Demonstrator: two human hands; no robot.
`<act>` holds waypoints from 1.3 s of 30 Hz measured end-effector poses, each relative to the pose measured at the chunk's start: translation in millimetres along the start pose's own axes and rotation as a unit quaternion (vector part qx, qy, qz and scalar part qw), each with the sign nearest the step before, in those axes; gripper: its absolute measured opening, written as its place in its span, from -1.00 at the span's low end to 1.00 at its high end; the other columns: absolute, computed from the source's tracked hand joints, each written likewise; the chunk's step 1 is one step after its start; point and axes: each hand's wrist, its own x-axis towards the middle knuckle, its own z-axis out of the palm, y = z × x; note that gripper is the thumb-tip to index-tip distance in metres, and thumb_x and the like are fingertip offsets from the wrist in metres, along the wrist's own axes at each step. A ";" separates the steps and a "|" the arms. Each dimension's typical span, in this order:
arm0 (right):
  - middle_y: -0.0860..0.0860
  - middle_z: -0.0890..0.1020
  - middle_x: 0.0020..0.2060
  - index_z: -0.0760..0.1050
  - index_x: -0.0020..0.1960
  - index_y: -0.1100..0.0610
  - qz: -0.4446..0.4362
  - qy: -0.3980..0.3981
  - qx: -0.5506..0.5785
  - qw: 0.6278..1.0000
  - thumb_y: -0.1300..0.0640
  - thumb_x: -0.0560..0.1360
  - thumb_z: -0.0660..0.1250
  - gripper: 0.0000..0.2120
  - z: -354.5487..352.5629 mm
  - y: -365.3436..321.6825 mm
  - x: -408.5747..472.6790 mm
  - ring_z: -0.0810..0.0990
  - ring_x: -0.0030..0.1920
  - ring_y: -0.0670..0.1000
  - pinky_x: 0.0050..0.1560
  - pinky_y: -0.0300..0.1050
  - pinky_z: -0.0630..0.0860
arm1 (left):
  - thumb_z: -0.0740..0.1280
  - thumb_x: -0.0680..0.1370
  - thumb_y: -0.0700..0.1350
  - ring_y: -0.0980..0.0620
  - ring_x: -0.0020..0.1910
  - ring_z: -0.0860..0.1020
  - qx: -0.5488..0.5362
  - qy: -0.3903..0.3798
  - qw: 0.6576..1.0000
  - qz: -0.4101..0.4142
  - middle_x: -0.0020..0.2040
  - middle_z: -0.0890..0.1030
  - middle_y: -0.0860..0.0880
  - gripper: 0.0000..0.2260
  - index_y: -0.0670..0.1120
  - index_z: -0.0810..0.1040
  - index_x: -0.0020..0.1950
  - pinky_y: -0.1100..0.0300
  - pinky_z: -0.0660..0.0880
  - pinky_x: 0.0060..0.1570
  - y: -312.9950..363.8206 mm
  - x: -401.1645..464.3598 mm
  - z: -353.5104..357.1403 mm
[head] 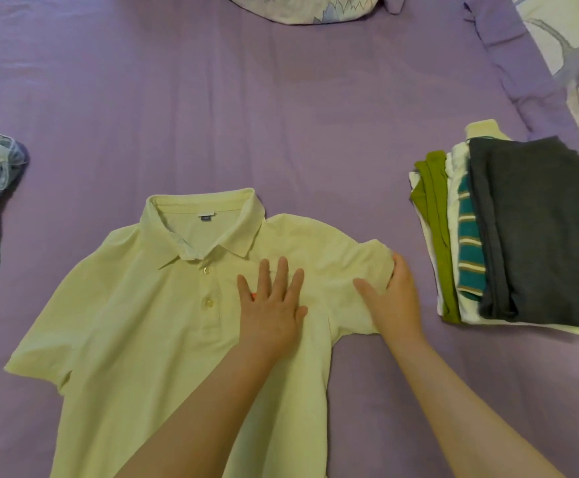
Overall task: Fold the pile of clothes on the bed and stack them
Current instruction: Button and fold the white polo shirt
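Left hand lies flat, fingers spread, pinning the shirt; right hand pinches the sleeve. Fold it inward, edges straight.

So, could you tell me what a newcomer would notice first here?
A pale yellow polo shirt lies spread on the purple bed, left hand flat on its chest, right hand gripping a sleeve. The stack of folded clothes sits at the right.

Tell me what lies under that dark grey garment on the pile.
Under the dark grey garment show edges of a teal striped piece, white cloth and an olive green piece. Their covered parts cannot be seen.
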 end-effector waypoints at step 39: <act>0.00 0.41 0.06 0.47 0.07 0.09 -0.379 -0.253 -0.351 0.818 0.12 0.56 0.22 -0.88 291.8 -264.1 -61.1 0.30 0.18 0.05 0.03 0.00 0.45 | 0.41 0.43 -0.02 0.10 -0.31 0.42 -0.427 -0.037 0.885 -0.179 -0.28 0.45 0.08 -0.84 0.01 0.44 -0.21 0.20 0.33 -0.35 -344.2 -91.6 -40.7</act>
